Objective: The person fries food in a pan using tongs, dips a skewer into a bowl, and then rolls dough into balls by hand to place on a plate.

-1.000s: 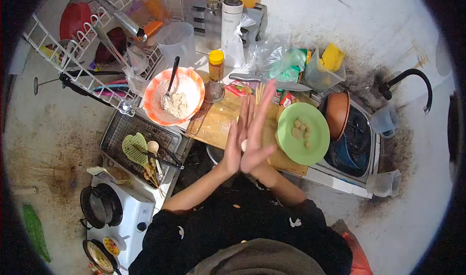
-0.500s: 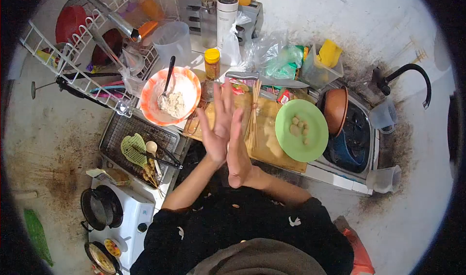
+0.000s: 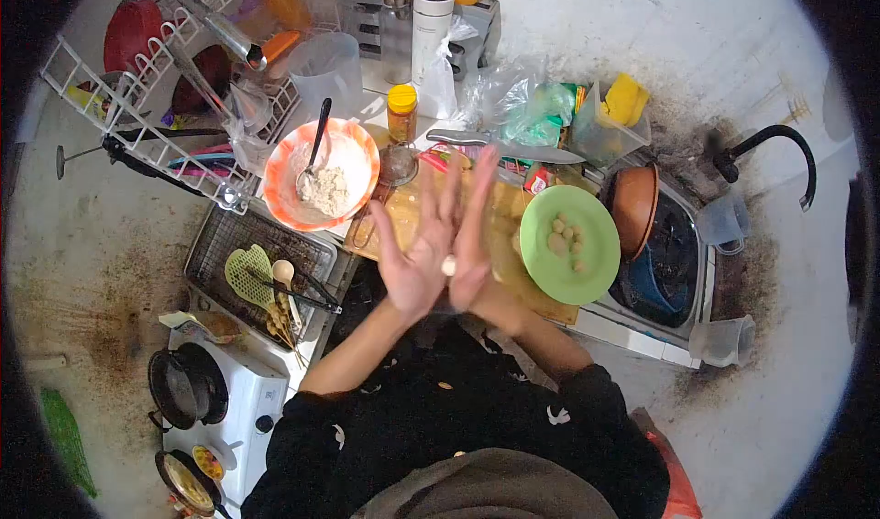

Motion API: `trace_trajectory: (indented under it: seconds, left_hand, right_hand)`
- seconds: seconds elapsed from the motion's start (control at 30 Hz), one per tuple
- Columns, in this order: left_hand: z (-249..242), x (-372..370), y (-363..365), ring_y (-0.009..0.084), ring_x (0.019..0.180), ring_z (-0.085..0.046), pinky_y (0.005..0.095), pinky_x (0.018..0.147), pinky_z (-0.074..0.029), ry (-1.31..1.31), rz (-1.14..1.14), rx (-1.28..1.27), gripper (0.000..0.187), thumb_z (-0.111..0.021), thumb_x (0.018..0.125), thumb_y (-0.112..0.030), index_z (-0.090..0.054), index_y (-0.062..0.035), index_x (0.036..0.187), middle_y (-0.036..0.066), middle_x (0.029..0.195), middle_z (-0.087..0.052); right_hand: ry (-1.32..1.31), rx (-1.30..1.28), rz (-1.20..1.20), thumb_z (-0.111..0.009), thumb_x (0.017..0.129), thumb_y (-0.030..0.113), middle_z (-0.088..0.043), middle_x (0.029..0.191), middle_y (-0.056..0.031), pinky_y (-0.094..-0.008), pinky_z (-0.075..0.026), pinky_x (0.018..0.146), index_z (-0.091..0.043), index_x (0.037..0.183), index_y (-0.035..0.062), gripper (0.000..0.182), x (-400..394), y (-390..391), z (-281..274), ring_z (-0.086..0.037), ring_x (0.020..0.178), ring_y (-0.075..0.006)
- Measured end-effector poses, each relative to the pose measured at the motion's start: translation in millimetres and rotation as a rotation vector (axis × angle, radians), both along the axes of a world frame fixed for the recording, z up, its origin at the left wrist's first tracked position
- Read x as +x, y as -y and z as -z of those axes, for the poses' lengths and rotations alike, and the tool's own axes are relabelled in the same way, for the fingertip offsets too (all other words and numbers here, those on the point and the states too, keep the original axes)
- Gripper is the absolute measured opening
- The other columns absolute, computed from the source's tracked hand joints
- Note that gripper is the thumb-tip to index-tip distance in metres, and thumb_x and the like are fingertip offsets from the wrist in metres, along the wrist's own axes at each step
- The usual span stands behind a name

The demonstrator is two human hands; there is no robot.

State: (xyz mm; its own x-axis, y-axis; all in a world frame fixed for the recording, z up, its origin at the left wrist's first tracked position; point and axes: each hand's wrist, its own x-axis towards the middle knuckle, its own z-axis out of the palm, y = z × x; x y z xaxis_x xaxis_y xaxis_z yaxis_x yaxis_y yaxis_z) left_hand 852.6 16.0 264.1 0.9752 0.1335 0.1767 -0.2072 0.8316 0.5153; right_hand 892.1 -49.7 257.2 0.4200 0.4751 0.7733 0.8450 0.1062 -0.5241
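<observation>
The left hand point(image 3: 412, 260) and the right hand point(image 3: 472, 244) are pressed flat together, fingers straight and spread. Between the palms sits a small pale dough ball point(image 3: 449, 265). Neither hand grips it; it is only squeezed between two flat palms. Only a bit of the ball peeks out at the near edge of the hands.

The hands hang over the wooden cutting board point(image 3: 412, 212). If the palms open too wide, the ball could slip out the near edge and drop off the board, toward the person's dark shirt. If the palms push too hard, the ball could get squashed flat.

Just right of the board is a green plate point(image 3: 596, 276) with more little balls point(image 3: 566, 244) on it. A wide elbow swing could bump that plate toward the sink point(image 3: 683, 271) beyond it.

Left of the board and farther away is an orange bowl point(image 3: 275, 175) with dough and a spoon point(image 3: 316, 148). Past the board's far edge lies a knife point(image 3: 504, 145), and a small jar point(image 3: 401, 114) stands near it.
</observation>
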Motion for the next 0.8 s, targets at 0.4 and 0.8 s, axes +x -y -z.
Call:
trace_trajectory:
  seconds: [0.4, 0.8]
  left_hand:
    - [5.7, 5.6, -7.3, 0.0244, 0.134, 0.007, 0.0391, 0.105, 0.008, 0.255, -0.252, 0.284, 0.079, -0.008, 0.081, -0.066, 0.003, -0.0146, 0.14, 0.01, 0.146, 0.004]
    - [21.1, 8.7, -6.5, 0.0243, 0.134, 0.0, 0.0365, 0.107, 0.002, 0.117, -0.253, 0.324, 0.074, -0.011, 0.085, -0.061, 0.001, -0.0135, 0.14, 0.009, 0.146, 0.0]
  right_hand:
    - [-0.28, 0.045, 0.033, -0.001, 0.072, 0.075, 0.017, 0.14, -0.0236, -0.0472, 0.012, 0.102, 0.015, 0.135, 0.0025, 0.098, -0.7, -7.3, 22.5, 0.014, 0.131, -0.0343]
    - [-0.089, 0.035, 0.084, -0.024, 0.082, 0.061, 0.014, 0.142, -0.0215, -0.0457, 0.006, 0.104, 0.016, 0.135, 0.0019, 0.089, 7.6, -11.6, 39.3, 0.009, 0.132, -0.0335]
